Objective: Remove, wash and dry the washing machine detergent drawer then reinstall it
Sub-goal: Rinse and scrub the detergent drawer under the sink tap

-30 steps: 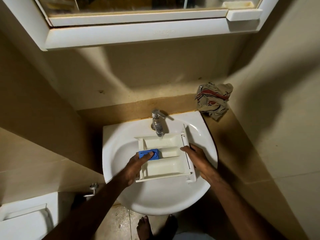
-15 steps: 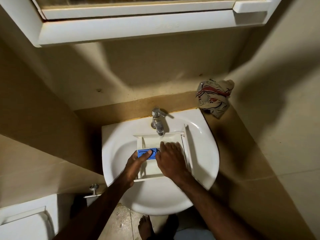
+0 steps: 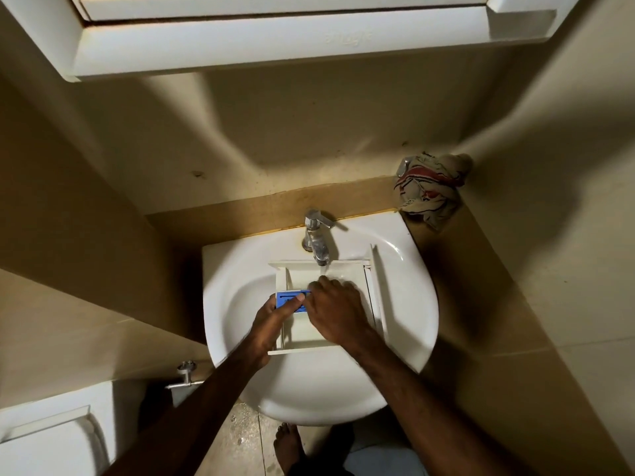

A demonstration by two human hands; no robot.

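Observation:
The white detergent drawer lies in the white sink under the chrome tap, and water runs from the spout into its far compartment. My left hand grips the drawer's left wall, thumb pressed on the blue insert. My right hand rests palm-down inside the drawer, fingers reaching into the wet compartment below the spout; it hides most of the drawer's middle.
A crumpled patterned cloth sits on the ledge at the back right corner. A white cabinet overhangs the sink. A toilet cistern and a wall valve are at lower left. My bare foot stands below the basin.
My right hand left the drawer's right edge and moved into the drawer, then slid toward the tap. Water now runs from the spout. My left hand kept its hold.

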